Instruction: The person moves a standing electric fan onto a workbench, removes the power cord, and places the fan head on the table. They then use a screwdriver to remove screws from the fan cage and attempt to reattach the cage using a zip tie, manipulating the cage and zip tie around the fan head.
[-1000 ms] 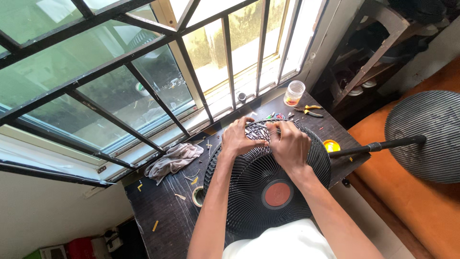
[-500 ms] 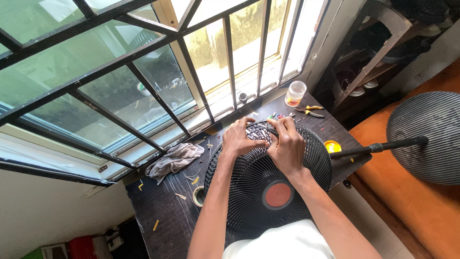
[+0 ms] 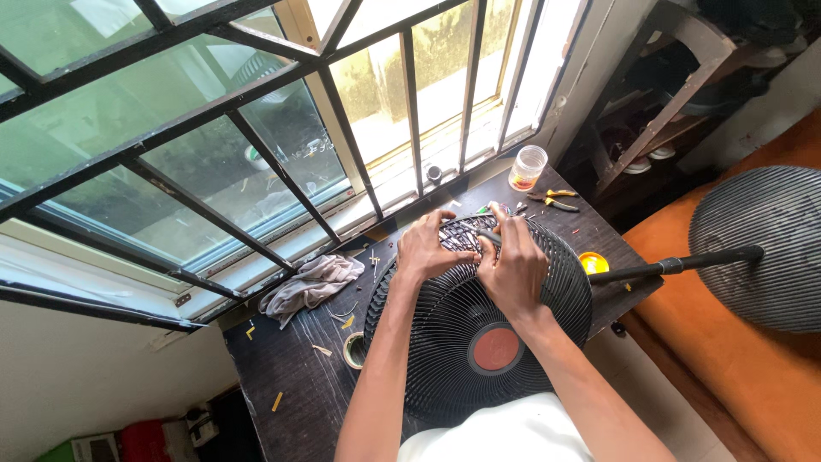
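Note:
A round black fan grille point(image 3: 445, 329) with a red centre disc point(image 3: 497, 348) lies on the dark wooden table point(image 3: 282, 368), leaning toward me. My left hand point(image 3: 425, 249) presses on the grille's far rim with fingers curled over it. My right hand point(image 3: 513, 265) rests beside it on the same rim, pinching a small dark tool or part at the edge. Both thumbs meet near the top of the grille. What sits under my fingers is hidden.
A grey rag point(image 3: 310, 284) lies left of the grille, a tape roll point(image 3: 351, 349) beside it. A clear plastic jar point(image 3: 528, 167), yellow-handled pliers point(image 3: 554, 199) and a yellow lid point(image 3: 593, 262) sit at the far right. A second grille on a black pole point(image 3: 761, 248) lies over the orange seat. Barred windows stand behind.
Both hands stay on the grille's far rim; the right hand has shifted slightly along it and the camera has leaned a little closer.

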